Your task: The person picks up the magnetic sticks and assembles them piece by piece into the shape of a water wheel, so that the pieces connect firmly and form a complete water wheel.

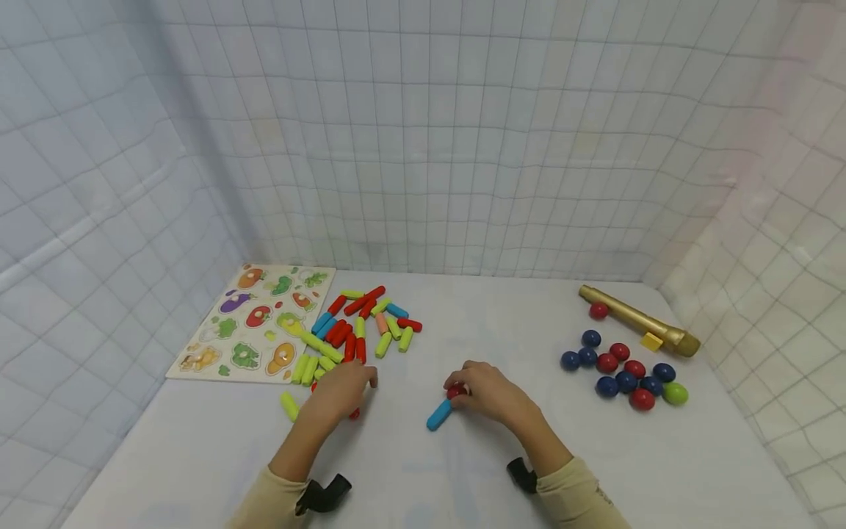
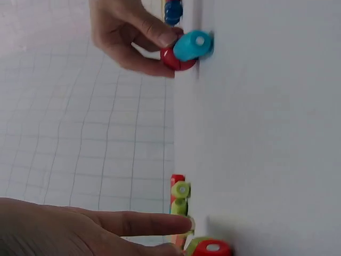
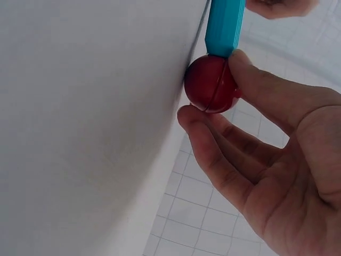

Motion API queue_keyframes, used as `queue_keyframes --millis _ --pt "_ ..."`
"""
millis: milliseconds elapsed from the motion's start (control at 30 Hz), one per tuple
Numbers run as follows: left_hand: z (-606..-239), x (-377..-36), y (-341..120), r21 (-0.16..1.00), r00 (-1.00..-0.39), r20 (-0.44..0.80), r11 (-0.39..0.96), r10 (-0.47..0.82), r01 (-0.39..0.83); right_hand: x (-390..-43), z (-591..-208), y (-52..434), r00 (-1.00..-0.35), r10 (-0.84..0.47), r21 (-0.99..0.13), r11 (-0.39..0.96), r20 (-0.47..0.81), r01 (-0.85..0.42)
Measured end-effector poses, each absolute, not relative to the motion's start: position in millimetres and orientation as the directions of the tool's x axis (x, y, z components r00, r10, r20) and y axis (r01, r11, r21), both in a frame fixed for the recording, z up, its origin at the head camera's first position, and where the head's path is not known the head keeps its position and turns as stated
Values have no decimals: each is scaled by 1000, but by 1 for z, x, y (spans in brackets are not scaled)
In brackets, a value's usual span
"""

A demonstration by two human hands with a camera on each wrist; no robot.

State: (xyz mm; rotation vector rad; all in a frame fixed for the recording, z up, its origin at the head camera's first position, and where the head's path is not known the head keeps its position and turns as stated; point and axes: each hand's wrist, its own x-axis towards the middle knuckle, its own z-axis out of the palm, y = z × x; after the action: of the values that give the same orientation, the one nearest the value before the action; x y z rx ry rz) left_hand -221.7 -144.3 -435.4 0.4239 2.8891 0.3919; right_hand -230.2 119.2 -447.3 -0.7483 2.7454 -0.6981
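Observation:
My right hand [image 1: 463,388] pinches a red ball [image 1: 455,392] between thumb and fingers, low on the white table [image 1: 463,470]. A blue stick [image 1: 439,415] is joined to the ball and lies on the table, pointing toward me. The right wrist view shows the red ball [image 3: 212,84] at the blue stick's [image 3: 225,22] end, held by my fingertips [image 3: 241,60]. My left hand [image 1: 357,382] lies flat with straight fingers [image 2: 154,223] over loose sticks. A red stick [image 2: 213,248] is just under them; another red stick's end [image 1: 355,414] shows beside the hand. A green stick [image 1: 288,405] lies to its left.
A pile of red, green and blue sticks [image 1: 362,323] lies beyond the left hand, beside a vegetable puzzle board [image 1: 254,323]. At the right are several blue and red balls [image 1: 621,371], a green ball [image 1: 675,394], a gold tube [image 1: 637,319] and a yellow block [image 1: 651,341]. Gridded fabric walls enclose the table.

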Motion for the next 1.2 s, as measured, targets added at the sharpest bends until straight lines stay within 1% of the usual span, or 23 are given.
queue_keyframes --millis 67,167,233,333,533,733,800,967,1200 --pt "-433 -222 -154 269 -945 -199 942 258 201 -230 -449 120 -844 -531 -500 753 -77 -428" --pt "-431 -221 -162 301 -936 -257 940 240 158 -230 -450 119 -839 -539 -505 746 -76 -434" --pt "-430 -222 -163 326 -928 -278 933 247 151 -230 -451 119 -839 -540 -502 746 -71 -438" --pt "-430 -224 -161 329 -924 -284 931 257 157 -229 -451 120 -843 -535 -498 748 -62 -438" --pt "-436 -230 -155 304 -942 -248 941 227 147 -230 -451 124 -838 -543 -489 747 -57 -451" --pt "-444 -231 -152 181 -961 -179 967 210 177 -233 -451 125 -823 -564 -490 736 -63 -467" --pt "-445 -230 -151 160 -962 -172 969 214 187 -233 -450 126 -820 -568 -486 735 -62 -473" --pt "-443 -228 -153 169 -959 -169 965 229 201 -233 -449 125 -815 -577 -491 727 -56 -481" --pt "-440 -229 -153 234 -959 -155 952 238 199 -232 -448 124 -811 -582 -492 721 -49 -488"
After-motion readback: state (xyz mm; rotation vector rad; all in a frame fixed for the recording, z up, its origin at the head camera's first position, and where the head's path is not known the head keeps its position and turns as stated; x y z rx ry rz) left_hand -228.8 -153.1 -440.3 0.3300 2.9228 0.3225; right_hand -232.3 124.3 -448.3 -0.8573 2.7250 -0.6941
